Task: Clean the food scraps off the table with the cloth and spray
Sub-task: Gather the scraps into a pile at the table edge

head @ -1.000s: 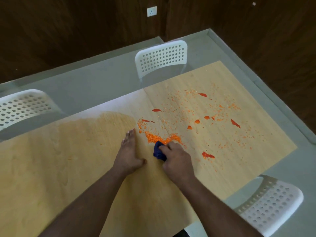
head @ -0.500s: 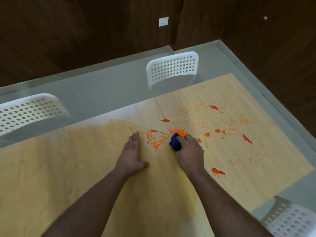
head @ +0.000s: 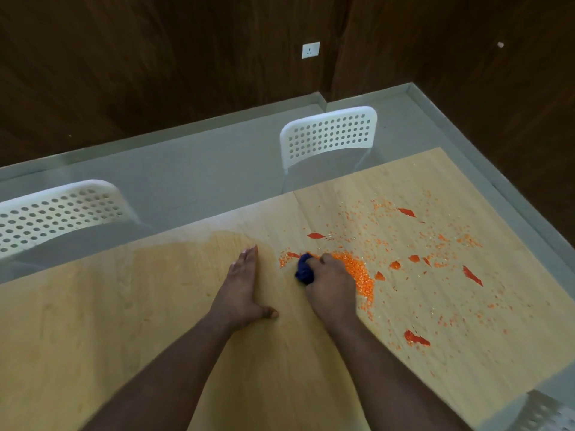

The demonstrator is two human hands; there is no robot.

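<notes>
Orange food scraps (head: pixel 357 272) and red bits litter the right half of the wooden counter (head: pixel 124 306); 2 white chairs (head: pixel 329 135) stand at its far side. Left hand (head: pixel 241 290) lies flat, fingers straight, on the counter. Right hand (head: pixel 331 286) grips a bunched blue cloth (head: pixel 303 270) against the scrap pile.
</notes>
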